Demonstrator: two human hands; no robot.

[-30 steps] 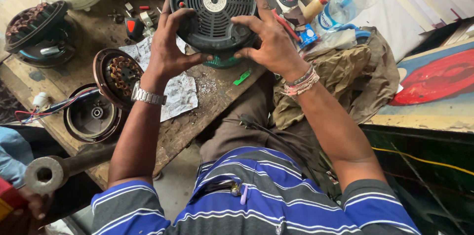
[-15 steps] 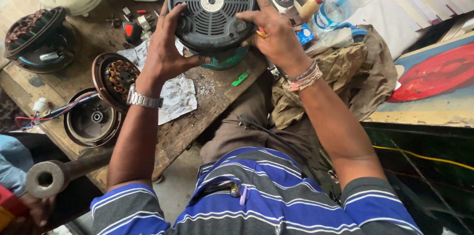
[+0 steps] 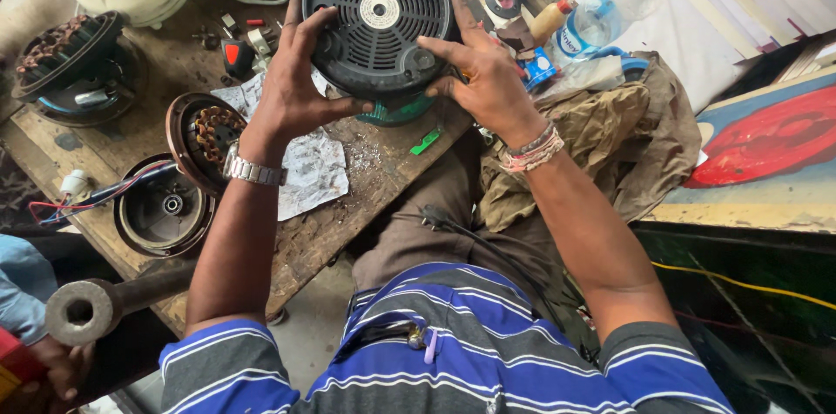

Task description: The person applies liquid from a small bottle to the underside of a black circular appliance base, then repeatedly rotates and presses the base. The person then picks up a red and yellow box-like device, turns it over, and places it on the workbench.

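Both hands gripped a round dark vented base [image 3: 380, 18], tilted on edge above the wooden worktop [image 3: 348, 205]. The left hand [image 3: 296, 92] clasped its left rim, the right hand [image 3: 483, 74] its right rim. A copper-wound motor [image 3: 205, 135] lay just beside the left wrist.

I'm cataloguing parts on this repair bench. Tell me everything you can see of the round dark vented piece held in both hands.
The round vented base is dark grey, plastic by its look, with rings of slots around a pale central disc and stubby round feet near its rim. It is tilted with the slotted face toward the camera, over the far edge of the wooden workbench. A green part shows beneath its lower edge. The left hand grips its left side, the right hand its lower right, fingers spread over the rim.
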